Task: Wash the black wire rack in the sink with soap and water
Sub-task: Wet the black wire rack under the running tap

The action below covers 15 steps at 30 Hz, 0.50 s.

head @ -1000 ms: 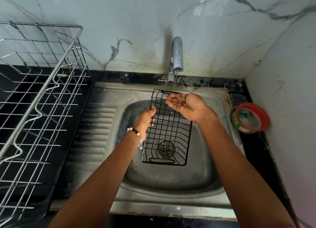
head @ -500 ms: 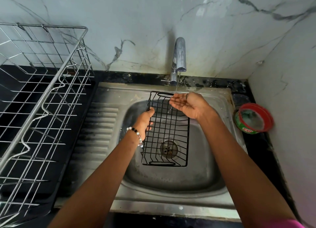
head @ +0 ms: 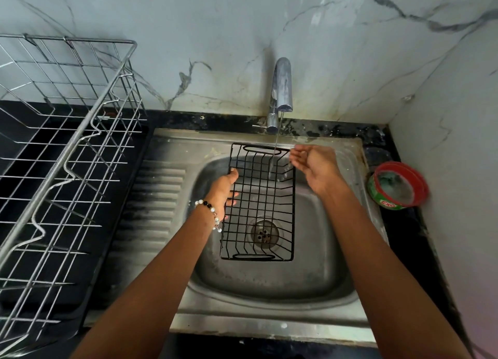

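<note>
Right hand (head: 314, 164) moved off rack (head: 258, 202); left hand (head: 223, 189) grips it.

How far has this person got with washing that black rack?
Early on. Done: the black wire rack is over the sink and the tap runs a thin stream onto it. In hand: the left hand grips its edge; the right hand is open beside the stream. Left: no suds show, so soaping from the soap tub, scrubbing and rinsing.
</note>
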Available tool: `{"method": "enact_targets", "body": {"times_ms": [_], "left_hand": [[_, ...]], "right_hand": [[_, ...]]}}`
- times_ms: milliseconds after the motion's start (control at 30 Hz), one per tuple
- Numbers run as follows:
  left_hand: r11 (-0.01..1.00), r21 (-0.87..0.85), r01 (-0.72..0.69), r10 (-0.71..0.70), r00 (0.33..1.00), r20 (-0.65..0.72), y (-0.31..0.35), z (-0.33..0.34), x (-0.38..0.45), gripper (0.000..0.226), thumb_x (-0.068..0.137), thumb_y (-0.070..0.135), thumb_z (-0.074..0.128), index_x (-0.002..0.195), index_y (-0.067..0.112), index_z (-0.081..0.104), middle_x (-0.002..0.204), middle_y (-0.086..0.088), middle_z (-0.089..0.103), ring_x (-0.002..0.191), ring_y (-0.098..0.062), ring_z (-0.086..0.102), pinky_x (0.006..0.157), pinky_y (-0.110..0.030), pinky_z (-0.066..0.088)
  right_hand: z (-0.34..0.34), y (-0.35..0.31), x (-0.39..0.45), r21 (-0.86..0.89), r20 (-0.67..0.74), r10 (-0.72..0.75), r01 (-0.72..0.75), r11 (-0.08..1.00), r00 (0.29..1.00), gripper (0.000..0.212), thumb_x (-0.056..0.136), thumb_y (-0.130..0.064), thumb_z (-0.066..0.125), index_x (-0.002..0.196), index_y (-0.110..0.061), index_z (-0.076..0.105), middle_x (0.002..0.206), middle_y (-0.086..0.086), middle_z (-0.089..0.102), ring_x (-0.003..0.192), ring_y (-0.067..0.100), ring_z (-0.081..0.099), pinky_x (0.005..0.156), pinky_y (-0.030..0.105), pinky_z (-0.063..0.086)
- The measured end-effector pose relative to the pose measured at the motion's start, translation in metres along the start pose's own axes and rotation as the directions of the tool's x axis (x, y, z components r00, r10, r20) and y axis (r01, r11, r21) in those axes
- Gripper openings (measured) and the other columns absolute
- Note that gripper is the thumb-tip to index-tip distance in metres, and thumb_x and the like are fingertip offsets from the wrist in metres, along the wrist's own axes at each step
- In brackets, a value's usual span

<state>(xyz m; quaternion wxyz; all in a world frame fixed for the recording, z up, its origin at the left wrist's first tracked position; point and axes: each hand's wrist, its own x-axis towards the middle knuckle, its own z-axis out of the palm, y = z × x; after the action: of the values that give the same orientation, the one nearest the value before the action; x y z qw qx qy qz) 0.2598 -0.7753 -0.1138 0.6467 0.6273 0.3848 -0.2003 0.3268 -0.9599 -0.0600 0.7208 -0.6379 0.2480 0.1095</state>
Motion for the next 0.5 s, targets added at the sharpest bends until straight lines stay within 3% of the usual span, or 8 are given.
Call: {"method": "enact_targets", "body": {"times_ms": [67,100,167,233,267,367,433,500], "left_hand": [[1.0,0.001,0.022,-0.022,1.0,0.015,-0.001,-0.004,0.002,0.048,0.093,0.058,0.047,0.125,0.023,0.055,0.122,-0.005,0.063,0.113,-0.025,0.056,0.096,-0.051,0.038],[1.0,-0.006,0.019,-0.019,0.999,0.026,-0.002,-0.006,0.002,0.045,0.093,0.058,0.045,0.122,0.025,0.056,0.12,-0.005,0.065,0.112,-0.025,0.058,0.098,-0.052,0.037],[1.0,-0.022,-0.011,0.012,0.998,0.06,-0.002,-0.008,0.002,0.048,0.094,0.059,0.043,0.125,0.025,0.056,0.116,-0.006,0.068,0.108,-0.025,0.061,0.095,-0.052,0.039],[0.999,-0.035,-0.031,0.035,0.992,0.118,-0.003,-0.01,0.004,0.049,0.095,0.059,0.041,0.127,0.026,0.056,0.112,-0.008,0.07,0.107,-0.027,0.064,0.095,-0.052,0.042],[0.998,-0.046,-0.032,0.039,0.988,0.15,-0.005,-0.011,0.005,0.048,0.095,0.059,0.039,0.126,0.026,0.057,0.111,-0.009,0.071,0.107,-0.028,0.065,0.095,-0.053,0.043],[0.996,-0.091,-0.024,0.045,0.971,0.234,-0.01,-0.015,0.006,0.048,0.096,0.06,0.035,0.119,0.027,0.062,0.107,-0.011,0.074,0.104,-0.029,0.068,0.095,-0.058,0.045],[0.995,-0.103,-0.021,0.047,0.966,0.254,-0.012,-0.017,0.006,0.048,0.097,0.06,0.034,0.116,0.027,0.064,0.105,-0.011,0.074,0.102,-0.029,0.069,0.093,-0.058,0.048],[0.995,-0.091,-0.026,0.047,0.97,0.238,-0.011,-0.014,0.005,0.046,0.097,0.058,0.036,0.118,0.027,0.064,0.109,-0.01,0.073,0.102,-0.028,0.069,0.092,-0.053,0.05]], "right_hand": [[-0.008,0.011,0.002,-0.224,-0.068,-0.145,0.126,0.966,0.987,0.018,0.092,-0.006,0.055,0.108,-0.009,0.064,0.108,0.004,0.066,0.1,0.017,0.061,0.09,0.032,0.052],[-0.01,0.017,-0.001,-0.308,-0.002,-0.135,0.128,0.943,0.991,0.025,0.089,-0.015,0.062,0.114,-0.013,0.062,0.111,0.0,0.064,0.101,0.014,0.058,0.089,0.03,0.05],[-0.012,0.032,-0.007,-0.346,0.213,0.021,0.056,0.937,0.977,0.063,0.076,-0.034,0.077,0.131,-0.017,0.051,0.121,0.0,0.061,0.107,0.013,0.055,0.092,0.032,0.046],[-0.016,0.04,-0.008,-0.288,0.298,0.106,-0.017,0.957,0.949,0.101,0.062,-0.046,0.085,0.146,-0.027,0.032,0.145,0.002,0.044,0.129,0.023,0.044,0.106,0.05,0.036],[-0.018,0.042,-0.006,-0.231,0.316,0.109,-0.034,0.972,0.942,0.109,0.057,-0.05,0.086,0.147,-0.033,0.027,0.15,0.001,0.037,0.135,0.026,0.037,0.108,0.057,0.031],[-0.023,0.039,-0.005,-0.143,0.405,0.115,-0.061,0.988,0.907,0.109,0.048,-0.062,0.084,0.142,-0.045,0.03,0.15,-0.002,0.037,0.135,0.032,0.035,0.103,0.063,0.032],[-0.023,0.037,-0.005,-0.159,0.464,0.092,-0.019,0.987,0.881,0.1,0.052,-0.055,0.085,0.138,-0.046,0.034,0.145,0.002,0.043,0.13,0.033,0.043,0.101,0.065,0.035],[-0.021,0.035,-0.006,-0.189,0.437,0.047,0.04,0.981,0.898,0.092,0.053,-0.047,0.087,0.132,-0.045,0.04,0.135,0.007,0.054,0.117,0.032,0.057,0.098,0.062,0.042]]}}
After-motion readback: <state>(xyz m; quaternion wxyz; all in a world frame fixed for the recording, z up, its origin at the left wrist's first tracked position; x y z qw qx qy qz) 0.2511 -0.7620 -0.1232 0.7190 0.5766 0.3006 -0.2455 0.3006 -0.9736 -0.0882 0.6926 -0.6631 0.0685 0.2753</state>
